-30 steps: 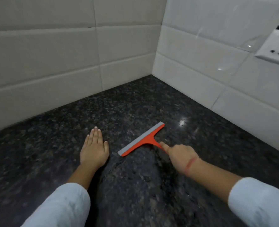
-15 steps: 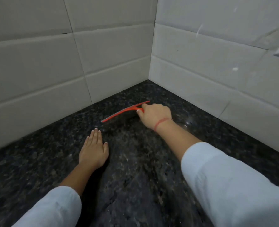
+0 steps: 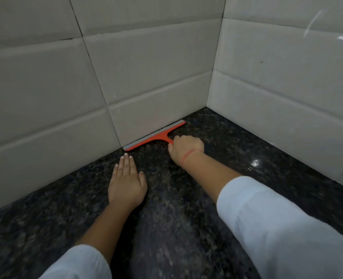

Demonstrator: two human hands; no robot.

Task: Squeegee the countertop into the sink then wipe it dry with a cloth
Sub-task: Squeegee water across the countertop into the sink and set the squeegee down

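An orange squeegee (image 3: 152, 136) with a grey blade lies with its blade along the foot of the back wall, near the corner of the dark speckled granite countertop (image 3: 186, 228). My right hand (image 3: 186, 147) is closed around its short handle; a red thread circles that wrist. My left hand (image 3: 127, 184) rests flat on the counter with its fingers together, a little in front of the blade's left end. Neither the sink nor a cloth is in view.
Pale tiled walls (image 3: 66, 77) meet in a corner (image 3: 209, 105) at the back right and bound the counter on two sides. A bright glint (image 3: 255, 163) shows on the stone at the right.
My right hand has pushed the squeegee away from me, from mid-counter to the foot of the back wall. My left hand has stayed flat on the counter.
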